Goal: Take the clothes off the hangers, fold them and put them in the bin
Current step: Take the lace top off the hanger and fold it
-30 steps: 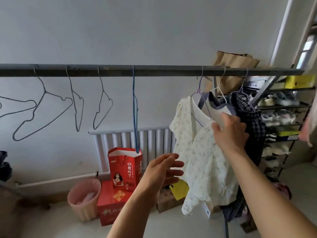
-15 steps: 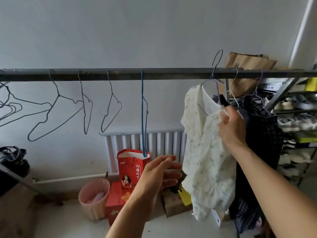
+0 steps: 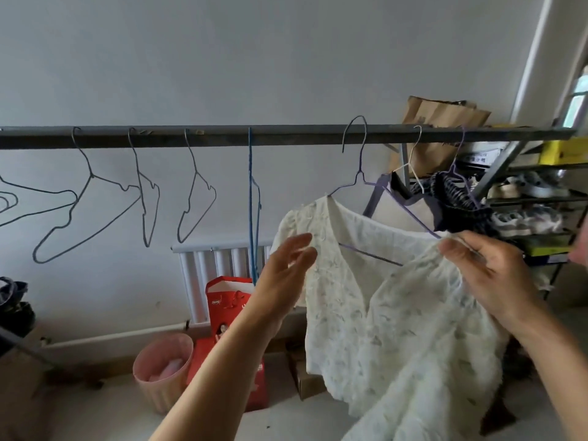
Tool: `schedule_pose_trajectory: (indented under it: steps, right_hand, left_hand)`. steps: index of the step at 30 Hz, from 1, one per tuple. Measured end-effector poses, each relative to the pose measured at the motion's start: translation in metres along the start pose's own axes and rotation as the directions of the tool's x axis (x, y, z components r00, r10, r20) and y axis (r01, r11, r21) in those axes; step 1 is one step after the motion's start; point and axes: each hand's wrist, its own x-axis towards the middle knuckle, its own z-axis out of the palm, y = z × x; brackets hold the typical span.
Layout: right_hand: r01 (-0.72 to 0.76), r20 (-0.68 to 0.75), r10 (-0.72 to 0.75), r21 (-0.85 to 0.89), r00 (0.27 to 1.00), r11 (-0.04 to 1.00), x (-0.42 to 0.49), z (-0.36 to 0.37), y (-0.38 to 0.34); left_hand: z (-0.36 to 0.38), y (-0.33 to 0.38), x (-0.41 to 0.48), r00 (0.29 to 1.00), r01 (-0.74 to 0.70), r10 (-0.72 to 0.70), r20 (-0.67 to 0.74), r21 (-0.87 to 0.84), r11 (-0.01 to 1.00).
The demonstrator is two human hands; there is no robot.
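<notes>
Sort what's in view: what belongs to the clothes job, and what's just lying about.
Job: white blouse, purple hanger, right hand, left hand, checked garment, rail, perhaps the pink bin.
Lying about: red gift bag, radiator, shoe rack, brown paper bag.

You see soft daylight from the window (image 3: 576,111) at right; your left hand (image 3: 288,268) is motion-blurred, and edges bend.

Dark metal rail (image 3: 286,135) spans the view. Left half: empty wire hangers (image 3: 92,198). Mid-rail: one blue hanger (image 3: 251,202), edge-on. Right of it: purple hanger (image 3: 359,183) with white blouse (image 3: 381,313), tilted, hook at the rail, unclear if hooked. Near right end: dark clothes (image 3: 458,202) on two hangers. Floor (image 3: 95,418) by the wall: pink bin (image 3: 156,396), red bag (image 3: 222,297), red box (image 3: 200,361), cardboard box (image 3: 307,380).
</notes>
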Motion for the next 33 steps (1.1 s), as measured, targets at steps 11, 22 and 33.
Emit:
schedule_pose_trajectory:
  steps: [11,22,33]
  right_hand:
    - [-0.001,-0.030,0.002,0.050,1.000,0.999,-0.034,-0.060,-0.012]
    - [-0.037,0.085,0.024,0.159,0.996,0.987,-0.036,-0.050,-0.017]
    - [-0.071,-0.234,0.106,0.154,0.966,0.985,-0.039,-0.012,0.002]
  left_hand:
    - [-0.005,-0.012,0.027,0.913,-0.321,0.392,-0.110,0.395,0.860]
    - [-0.007,0.028,-0.002,0.913,-0.392,0.405,-0.050,0.166,0.905]
    - [-0.061,0.009,-0.033,0.881,-0.338,0.364,-0.303,0.135,0.931]
